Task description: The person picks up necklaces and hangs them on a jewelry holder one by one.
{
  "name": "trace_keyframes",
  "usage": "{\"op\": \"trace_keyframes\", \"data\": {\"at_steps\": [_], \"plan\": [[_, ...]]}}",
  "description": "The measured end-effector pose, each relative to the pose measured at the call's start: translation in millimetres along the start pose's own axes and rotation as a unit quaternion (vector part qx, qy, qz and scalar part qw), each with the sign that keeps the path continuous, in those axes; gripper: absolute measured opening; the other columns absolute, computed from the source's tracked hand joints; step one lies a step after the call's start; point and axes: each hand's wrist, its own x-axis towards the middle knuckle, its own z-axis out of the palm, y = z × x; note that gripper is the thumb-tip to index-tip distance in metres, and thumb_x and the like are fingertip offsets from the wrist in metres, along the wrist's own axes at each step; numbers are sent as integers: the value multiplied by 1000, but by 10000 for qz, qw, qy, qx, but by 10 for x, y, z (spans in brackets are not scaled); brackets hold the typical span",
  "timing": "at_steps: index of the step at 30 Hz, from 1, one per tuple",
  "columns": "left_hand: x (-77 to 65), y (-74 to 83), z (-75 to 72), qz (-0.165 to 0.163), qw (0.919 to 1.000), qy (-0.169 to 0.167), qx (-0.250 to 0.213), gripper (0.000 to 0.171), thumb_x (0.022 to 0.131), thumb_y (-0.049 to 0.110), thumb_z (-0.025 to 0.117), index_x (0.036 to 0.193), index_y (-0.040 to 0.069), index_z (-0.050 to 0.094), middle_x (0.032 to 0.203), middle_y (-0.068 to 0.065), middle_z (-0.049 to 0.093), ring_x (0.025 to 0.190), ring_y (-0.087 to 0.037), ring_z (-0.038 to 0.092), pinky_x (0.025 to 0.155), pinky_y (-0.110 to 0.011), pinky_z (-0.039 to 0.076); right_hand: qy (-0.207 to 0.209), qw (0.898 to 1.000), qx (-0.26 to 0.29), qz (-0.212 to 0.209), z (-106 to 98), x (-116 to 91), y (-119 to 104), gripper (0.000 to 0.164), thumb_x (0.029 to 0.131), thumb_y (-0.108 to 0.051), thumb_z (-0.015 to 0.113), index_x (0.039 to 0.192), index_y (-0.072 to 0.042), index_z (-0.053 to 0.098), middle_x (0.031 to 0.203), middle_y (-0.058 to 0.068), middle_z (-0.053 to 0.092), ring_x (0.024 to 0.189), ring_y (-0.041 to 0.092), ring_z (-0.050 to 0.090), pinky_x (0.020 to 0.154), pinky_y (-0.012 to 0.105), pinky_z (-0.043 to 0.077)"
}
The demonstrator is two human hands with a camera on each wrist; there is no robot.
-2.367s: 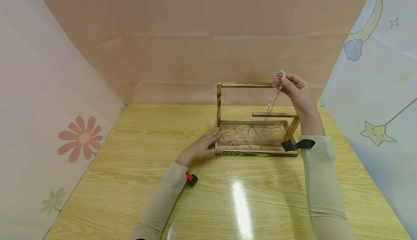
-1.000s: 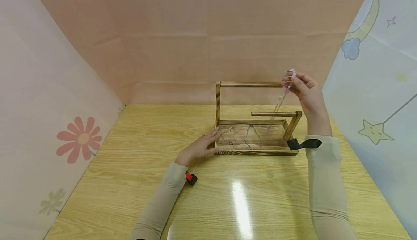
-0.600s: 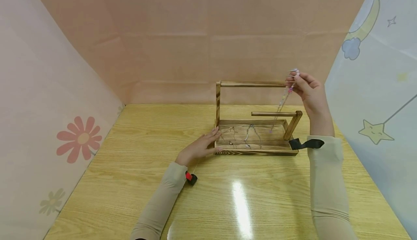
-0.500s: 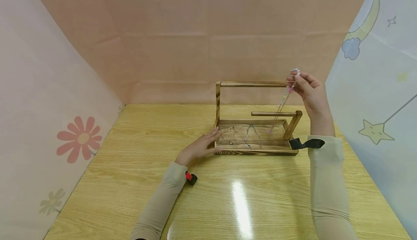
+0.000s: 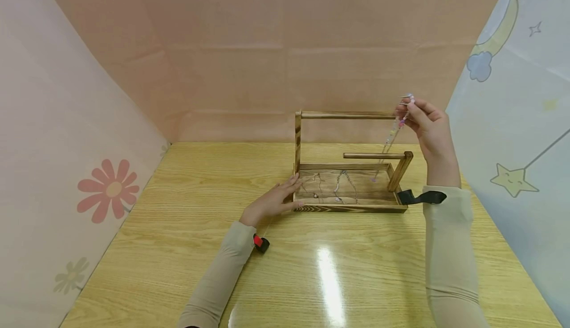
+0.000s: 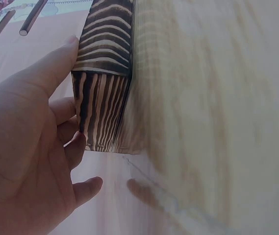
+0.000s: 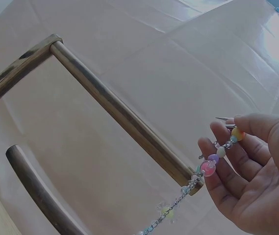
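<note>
In the head view, my right hand (image 5: 429,125) pinches a beaded necklace (image 5: 393,132) beside the free right end of the stand's upper wooden rod (image 5: 347,115). Its chain hangs down behind the lower rod (image 5: 376,156), with a purple piece at the bottom. The right wrist view shows pink, purple and yellow beads (image 7: 208,167) at my fingers and two thin pointed metal ends (image 7: 223,118) past the fingertips. My left hand (image 5: 271,202) rests against the left end of the wooden tray (image 5: 352,209), thumb at the front corner.
A thin gold chain (image 5: 320,184) and a silver beaded chain (image 5: 337,189) lie in the tray. Uprights stand at its left (image 5: 299,145) and right (image 5: 400,172) ends. The wooden table (image 5: 213,169) runs back to a pink backdrop (image 5: 222,70).
My right hand has shifted to the right with the necklace, past the upper rod's end, its last movement small. My left hand and the tray have stayed in place.
</note>
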Motion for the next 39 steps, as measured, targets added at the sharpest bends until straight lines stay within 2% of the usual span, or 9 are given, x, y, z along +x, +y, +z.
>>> {"op": "trace_keyframes", "data": {"at_steps": [8,16,29,39], "plan": [[7,-2,-2,-20,10000,22,-1,75,92,54,45,151,20,12,157,-2,-2,143,-19,7,115,-50,7,59,10000,-4,-24,-12,1,-22,19,90,1,55,103,11,63,94,13,70,84,21,68,75,25,54],[9,4,4,-35,10000,1,16,74,94,51,44,150,15,14,157,-3,-1,143,-22,8,114,-52,8,119,9999,-25,-19,-40,-7,-18,20,89,0,56,105,10,63,92,12,71,83,21,68,74,24,54],[21,-7,7,21,10000,9,-41,74,93,51,46,151,18,13,157,-4,-1,143,-22,8,114,-52,7,362,9993,-75,64,-75,-17,-66,14,89,-1,58,97,7,65,99,11,69,89,19,67,78,24,54],[25,-32,20,59,10000,40,-8,74,93,51,47,151,18,13,157,-4,-1,143,-21,7,114,-52,8,338,9994,-20,74,-79,38,-87,16,87,-2,60,100,7,65,98,11,69,89,19,67,78,24,54]]}}
